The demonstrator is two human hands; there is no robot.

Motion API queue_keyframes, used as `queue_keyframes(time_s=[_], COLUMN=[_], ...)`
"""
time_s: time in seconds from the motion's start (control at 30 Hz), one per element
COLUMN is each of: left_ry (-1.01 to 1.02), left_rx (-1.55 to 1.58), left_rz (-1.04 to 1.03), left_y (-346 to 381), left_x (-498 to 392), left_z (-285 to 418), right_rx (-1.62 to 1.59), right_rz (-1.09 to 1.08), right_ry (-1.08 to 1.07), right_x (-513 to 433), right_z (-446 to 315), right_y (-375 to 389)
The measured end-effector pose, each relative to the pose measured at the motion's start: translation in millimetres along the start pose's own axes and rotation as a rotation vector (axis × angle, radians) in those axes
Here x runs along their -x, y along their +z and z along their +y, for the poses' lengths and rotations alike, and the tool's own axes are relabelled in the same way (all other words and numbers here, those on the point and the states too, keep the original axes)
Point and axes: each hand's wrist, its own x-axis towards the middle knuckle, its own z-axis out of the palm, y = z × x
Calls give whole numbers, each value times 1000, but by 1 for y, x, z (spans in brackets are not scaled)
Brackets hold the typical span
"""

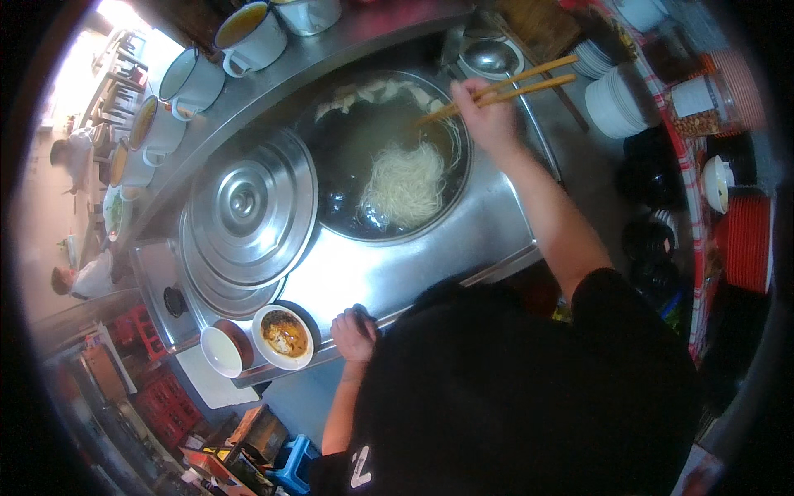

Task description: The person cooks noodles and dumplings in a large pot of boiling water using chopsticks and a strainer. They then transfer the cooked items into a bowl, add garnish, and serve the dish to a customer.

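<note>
A pair of long wooden chopsticks is held in my right hand, over the right side of a large round pot. Their tips reach the cloudy liquid, near a few strands along the wall. Pale thin noodles lie bunched in the near part of the pot. Whitish pieces float along its far side. My left hand is curled at the near edge of the steel counter, by a small dark object; whether it grips this is unclear. Beside it stands a white bowl of brown sauce.
Stacked metal lids lie left of the pot, with a pale bowl nearer me. Enamel mugs line the far ledge. A ladle and white plates are at right. A blue stool stands below.
</note>
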Motion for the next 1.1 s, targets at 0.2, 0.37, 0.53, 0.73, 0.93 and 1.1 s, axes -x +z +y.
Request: queue_keyframes(time_s=[0.2,0.37,0.53,0.73,0.93,1.1], left_ry=[6,-10,26,50,-12,0], left_rx=[-16,-17,-4,2,-9,18], left_rz=[29,-7,31,41,39,74], left_y=[6,3,0,3,-1,-3], left_x=[1,1,-2,-1,3,1], left_z=[-4,-2,1,-1,2,4], right_rx=[297,160,153,-75,102,59], right_rz=[-205,-384,-489,-583,-483,-425], right_ry=[8,192,222,15,90,130], right_x=[-17,23,56,67,83,71], right_z=[15,8,-24,-6,22,-22], right_y=[44,32,7,23,27,5])
